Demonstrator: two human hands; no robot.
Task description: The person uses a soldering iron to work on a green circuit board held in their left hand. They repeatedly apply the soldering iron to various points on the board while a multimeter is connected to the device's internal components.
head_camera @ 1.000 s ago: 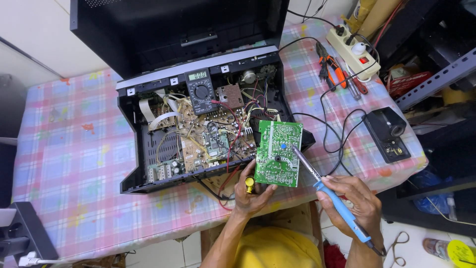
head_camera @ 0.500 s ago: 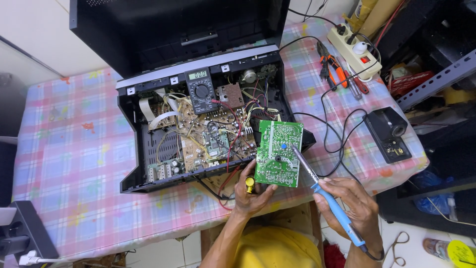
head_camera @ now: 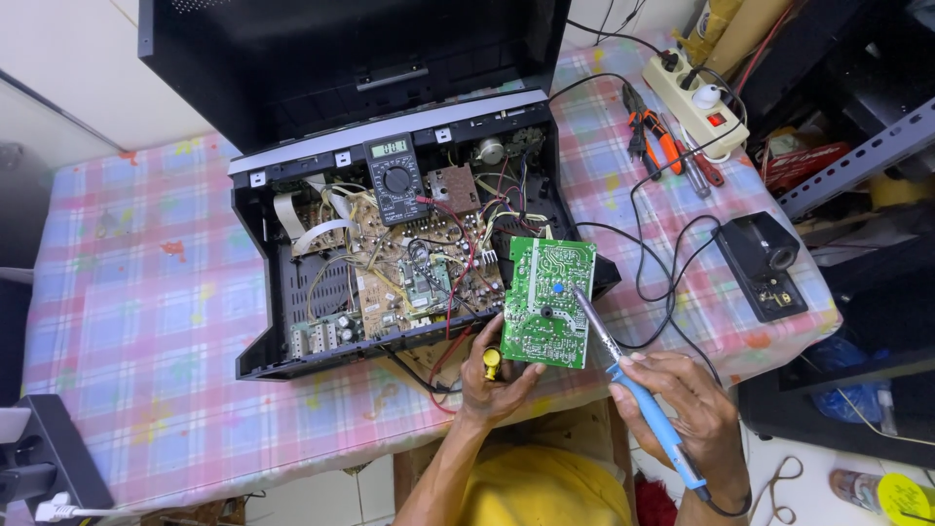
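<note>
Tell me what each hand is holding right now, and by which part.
The left hand holds the green circuit board by its lower edge. The right hand grips the blue-handled soldering iron by its handle, tip on the board.

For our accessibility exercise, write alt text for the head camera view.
The left hand holds up a green circuit board while the right hand touches a blue-handled soldering iron to it. Behind them, an opened black device with a multimeter inside sits on a checked tablecloth.
</note>
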